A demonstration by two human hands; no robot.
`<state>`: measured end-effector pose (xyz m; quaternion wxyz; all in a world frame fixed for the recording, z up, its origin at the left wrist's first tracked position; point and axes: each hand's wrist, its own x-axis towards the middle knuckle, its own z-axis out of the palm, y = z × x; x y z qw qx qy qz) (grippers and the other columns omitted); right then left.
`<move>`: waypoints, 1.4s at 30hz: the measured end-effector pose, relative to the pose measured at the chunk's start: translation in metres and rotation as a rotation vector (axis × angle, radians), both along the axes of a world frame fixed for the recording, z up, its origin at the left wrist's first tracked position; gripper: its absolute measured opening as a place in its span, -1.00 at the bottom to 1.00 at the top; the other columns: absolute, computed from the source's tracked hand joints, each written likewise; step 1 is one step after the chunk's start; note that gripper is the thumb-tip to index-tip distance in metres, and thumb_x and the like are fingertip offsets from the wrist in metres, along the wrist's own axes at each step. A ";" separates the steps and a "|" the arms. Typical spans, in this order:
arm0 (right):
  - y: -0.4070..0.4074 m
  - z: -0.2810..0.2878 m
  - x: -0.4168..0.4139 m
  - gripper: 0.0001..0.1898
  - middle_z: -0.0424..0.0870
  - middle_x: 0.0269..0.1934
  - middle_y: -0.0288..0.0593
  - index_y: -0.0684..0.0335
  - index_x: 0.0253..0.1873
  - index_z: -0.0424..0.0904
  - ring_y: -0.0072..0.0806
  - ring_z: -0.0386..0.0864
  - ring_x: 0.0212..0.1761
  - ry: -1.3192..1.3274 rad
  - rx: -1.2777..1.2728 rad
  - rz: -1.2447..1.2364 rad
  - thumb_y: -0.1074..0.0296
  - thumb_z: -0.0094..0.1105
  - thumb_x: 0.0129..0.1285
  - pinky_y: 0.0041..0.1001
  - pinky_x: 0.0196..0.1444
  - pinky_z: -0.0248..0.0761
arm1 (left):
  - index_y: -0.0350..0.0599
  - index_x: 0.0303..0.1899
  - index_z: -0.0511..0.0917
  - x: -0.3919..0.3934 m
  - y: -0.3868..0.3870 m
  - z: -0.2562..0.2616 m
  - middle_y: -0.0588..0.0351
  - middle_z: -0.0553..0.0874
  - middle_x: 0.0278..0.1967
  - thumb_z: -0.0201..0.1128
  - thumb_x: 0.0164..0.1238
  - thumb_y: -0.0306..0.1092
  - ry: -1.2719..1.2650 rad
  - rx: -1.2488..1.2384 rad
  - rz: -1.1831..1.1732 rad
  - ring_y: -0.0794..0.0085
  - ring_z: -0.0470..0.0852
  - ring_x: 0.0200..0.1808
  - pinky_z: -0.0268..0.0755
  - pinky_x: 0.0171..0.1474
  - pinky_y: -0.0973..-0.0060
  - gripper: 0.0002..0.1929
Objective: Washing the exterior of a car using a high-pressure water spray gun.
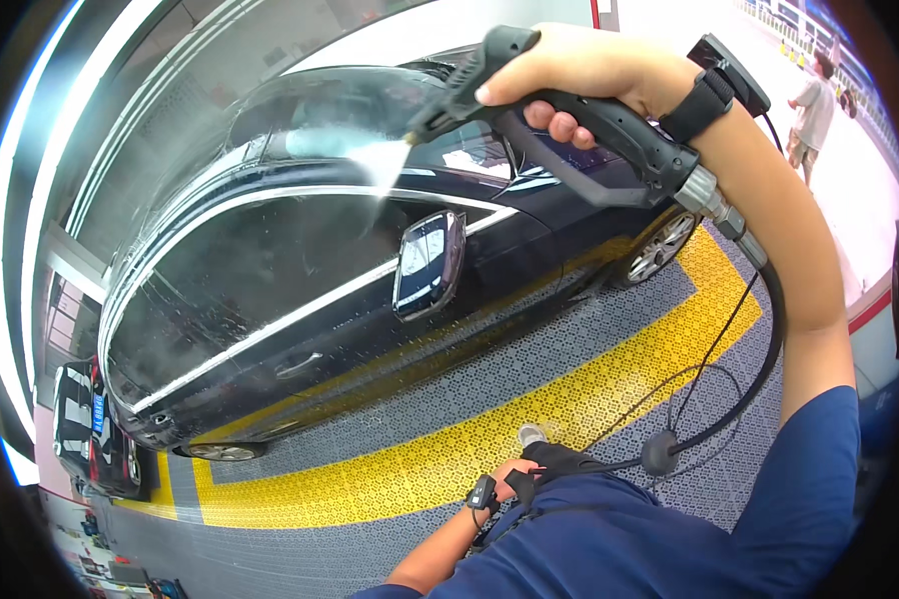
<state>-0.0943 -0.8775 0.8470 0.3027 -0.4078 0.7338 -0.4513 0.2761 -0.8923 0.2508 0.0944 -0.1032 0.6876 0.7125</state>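
My right hand (569,71) is raised and wrapped around the black grip of a pressure-washer spray gun (614,138). A white fan of water (380,161) leaves the nozzle and falls toward the roof edge and side windows of a dark, wet car (494,254). Low by my waist, my left hand (515,472) is closed around the black hose (599,468), its fingers partly hidden. From the gun's metal coupling (708,196) the hose loops down beside my right arm, through a dark round stopper (659,453), to my left hand.
The car's side mirror (428,263) sticks out toward me. Yellow and grey perforated floor tiles (389,479) lie alongside the car. A thin cable (708,363) hangs in loops near the hose. Another dark car (94,427) stands at left; a person (810,112) stands outside at upper right.
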 end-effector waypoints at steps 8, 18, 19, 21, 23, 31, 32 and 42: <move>0.064 -0.028 0.022 -0.78 0.52 -0.56 -0.39 0.30 -0.05 0.61 -0.72 0.48 -0.66 0.105 0.143 -0.097 0.27 0.34 0.41 -0.65 -0.69 0.41 | -0.24 -0.23 0.69 0.001 0.033 0.032 -0.24 0.73 -0.36 0.32 0.46 -0.20 0.005 -0.468 -0.264 -0.16 0.71 -0.27 0.54 -0.17 0.13 -0.75; 0.094 -0.111 -0.014 -0.67 0.69 -0.41 -0.03 0.22 0.06 0.64 -0.20 0.71 -0.35 0.701 0.065 -0.016 0.32 0.31 0.18 -0.24 -0.22 0.56 | -0.16 -0.19 0.71 -0.003 0.029 0.071 -0.12 0.77 -0.32 0.36 0.34 -0.15 -0.109 -0.483 -0.073 -0.08 0.75 -0.25 0.54 -0.17 0.15 -0.74; 0.091 -0.118 -0.017 -0.67 0.73 -0.33 0.02 0.23 0.05 0.63 -0.09 0.72 -0.32 0.741 0.022 -0.006 0.30 0.33 0.19 -0.20 -0.17 0.58 | -0.16 -0.19 0.71 -0.002 0.028 0.073 -0.12 0.77 -0.32 0.36 0.34 -0.15 -0.102 -0.482 -0.070 -0.08 0.75 -0.25 0.54 -0.17 0.15 -0.74; 0.087 -0.131 -0.031 -0.65 0.75 -0.27 0.06 0.23 0.07 0.63 0.00 0.72 -0.24 0.707 0.040 -0.019 0.29 0.34 0.19 -0.17 -0.09 0.59 | -0.13 -0.21 0.71 0.002 0.020 0.074 -0.12 0.77 -0.33 0.36 0.33 -0.15 0.088 -0.450 0.026 -0.06 0.76 -0.26 0.54 -0.18 0.15 -0.76; 0.080 -0.140 -0.046 -0.58 0.75 -0.29 0.01 0.25 0.18 0.61 -0.13 0.72 -0.29 0.708 0.081 -0.050 0.32 0.33 0.22 -0.22 -0.12 0.60 | -0.12 -0.23 0.71 0.000 0.011 0.088 -0.15 0.75 -0.33 0.37 0.32 -0.17 0.120 -0.437 0.079 -0.07 0.75 -0.27 0.55 -0.18 0.15 -0.78; 0.024 -0.158 -0.152 -0.84 0.55 -0.54 -0.35 0.26 -0.11 0.55 -0.65 0.50 -0.66 0.053 0.042 -0.301 0.32 0.31 0.40 -0.54 -0.65 0.42 | -0.16 -0.36 0.66 0.015 -0.047 0.055 -0.01 0.63 -0.58 0.32 0.54 -0.08 -0.309 -0.622 0.451 0.31 0.65 -0.52 0.45 -0.40 0.30 -0.65; 0.015 -0.168 -0.185 -0.70 0.52 -0.52 -0.35 0.26 0.15 0.53 -0.63 0.50 -0.67 -0.059 0.026 -0.327 0.37 0.35 0.41 -0.55 -0.67 0.40 | -0.16 -0.41 0.64 0.015 -0.056 0.049 0.03 0.56 -0.64 0.33 0.55 -0.05 -0.358 -0.602 0.513 0.36 0.56 -0.60 0.39 -0.45 0.31 -0.60; -0.110 -0.193 -0.406 -0.81 0.48 -0.54 -0.34 0.17 -0.09 0.42 -0.65 0.41 -0.64 -0.651 -0.259 -0.386 0.29 0.27 0.49 -0.52 -0.65 0.38 | -0.20 -0.46 0.64 -0.014 -0.104 0.063 0.10 0.54 -0.70 0.39 0.52 -0.12 -0.459 -0.604 0.704 0.49 0.55 -0.63 0.37 -0.49 0.36 -0.61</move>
